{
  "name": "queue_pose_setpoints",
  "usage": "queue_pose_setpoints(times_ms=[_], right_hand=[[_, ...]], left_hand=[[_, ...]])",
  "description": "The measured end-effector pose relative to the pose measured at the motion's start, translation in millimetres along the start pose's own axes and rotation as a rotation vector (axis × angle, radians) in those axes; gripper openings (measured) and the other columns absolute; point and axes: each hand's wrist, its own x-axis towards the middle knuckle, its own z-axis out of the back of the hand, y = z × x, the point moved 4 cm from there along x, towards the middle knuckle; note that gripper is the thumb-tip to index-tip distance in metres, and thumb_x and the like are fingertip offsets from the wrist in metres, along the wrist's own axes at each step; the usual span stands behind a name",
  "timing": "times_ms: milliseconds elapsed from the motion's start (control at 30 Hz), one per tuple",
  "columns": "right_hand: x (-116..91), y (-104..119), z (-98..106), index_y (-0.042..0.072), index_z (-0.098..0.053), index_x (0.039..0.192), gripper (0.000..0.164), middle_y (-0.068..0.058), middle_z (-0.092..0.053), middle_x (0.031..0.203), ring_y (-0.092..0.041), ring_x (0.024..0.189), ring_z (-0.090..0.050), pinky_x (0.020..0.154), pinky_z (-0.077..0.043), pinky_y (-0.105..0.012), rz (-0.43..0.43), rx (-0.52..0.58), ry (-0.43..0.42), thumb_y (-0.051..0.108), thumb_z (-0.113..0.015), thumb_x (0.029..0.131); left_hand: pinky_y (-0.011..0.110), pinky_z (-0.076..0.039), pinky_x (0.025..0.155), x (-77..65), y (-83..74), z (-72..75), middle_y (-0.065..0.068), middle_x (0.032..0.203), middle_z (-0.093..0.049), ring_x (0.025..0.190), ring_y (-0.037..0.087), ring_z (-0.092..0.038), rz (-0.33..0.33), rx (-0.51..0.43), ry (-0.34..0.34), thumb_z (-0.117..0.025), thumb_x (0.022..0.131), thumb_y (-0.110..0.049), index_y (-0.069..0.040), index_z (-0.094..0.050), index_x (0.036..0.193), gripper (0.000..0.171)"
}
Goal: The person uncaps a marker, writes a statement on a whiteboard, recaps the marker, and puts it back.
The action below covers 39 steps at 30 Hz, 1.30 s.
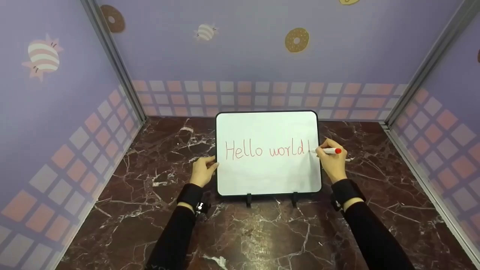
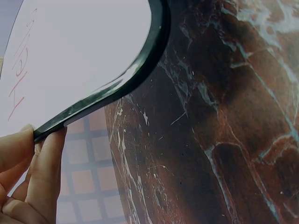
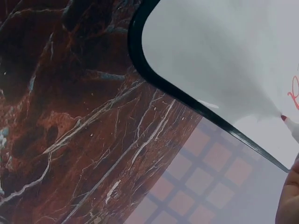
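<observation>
A whiteboard [image 1: 268, 174] with a black frame stands tilted back on two small black feet. Red handwriting [image 1: 265, 150] across its middle reads "Hello world", followed by an upright stroke near the right edge. My left hand [image 1: 203, 171] pinches the board's left edge, thumb at the front and fingers [image 2: 46, 172] behind, as the left wrist view shows. In my right hand [image 1: 333, 161] is a white marker [image 1: 330, 150] with a red end. Its red tip [image 3: 283, 117] is right at the board's surface, beside the last stroke. Most of the right hand is outside the right wrist view.
The board stands on a dark red marbled tabletop [image 1: 262, 240]. Purple walls with a checkered band [image 1: 243, 99] enclose the table at the back and both sides. Black straps with small devices [image 1: 191, 197] circle both wrists, over black sleeves.
</observation>
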Motion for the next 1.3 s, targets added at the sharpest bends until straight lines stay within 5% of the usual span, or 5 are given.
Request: queue_pose_setpoints(times_ms=[400, 833, 1033, 1300], right_hand=[[-3.9, -3.9, 2.8, -0.001, -0.057, 0.062, 0.016, 0.007, -0.058, 0.058, -0.002, 0.047, -0.054, 0.044, -0.040, -0.015, -0.013, 0.067, -0.050, -0.007, -0.062, 0.076], [-3.7, -3.1, 2.6, -0.001, -0.057, 0.062, 0.015, -0.003, -0.060, 0.065, -0.002, 0.050, -0.057, 0.046, -0.043, -0.015, -0.006, 0.043, -0.030, -0.006, -0.061, 0.076], [-3.1, 2.5, 6.8, -0.004, -0.056, 0.063, 0.015, -0.001, -0.058, 0.061, -0.003, 0.049, -0.052, 0.045, -0.038, -0.016, 0.005, 0.089, -0.089, -0.009, -0.061, 0.077], [-5.1, 34.6, 14.0, -0.012, -0.056, 0.070, 0.012, 0.005, -0.059, 0.059, 0.003, 0.048, -0.054, 0.044, -0.044, -0.012, -0.051, 0.174, -0.108, -0.010, -0.057, 0.081]], left_hand=[[0.032, -0.061, 0.062, 1.4, -0.2, -0.3, 0.026, 0.098, -0.073, 0.070, 0.035, -0.072, 0.013, 0.017, -0.005, -0.067, 0.092, -0.004, 0.008, -0.063, 0.125, 0.035], [0.034, -0.060, 0.060, 3.0, -2.7, -0.9, 0.027, 0.094, -0.073, 0.067, 0.038, -0.071, -0.039, 0.013, -0.013, -0.067, 0.091, -0.002, 0.012, -0.063, 0.122, 0.034], [0.035, -0.061, 0.061, 1.5, -2.2, -0.7, 0.027, 0.094, -0.073, 0.071, 0.042, -0.071, -0.026, 0.004, -0.008, -0.067, 0.091, -0.003, 0.011, -0.063, 0.123, 0.035], [0.036, -0.062, 0.067, -0.3, -2.6, 1.7, 0.026, 0.098, -0.073, 0.075, 0.037, -0.072, -0.024, 0.015, -0.001, -0.066, 0.093, -0.004, 0.010, -0.064, 0.123, 0.033]])
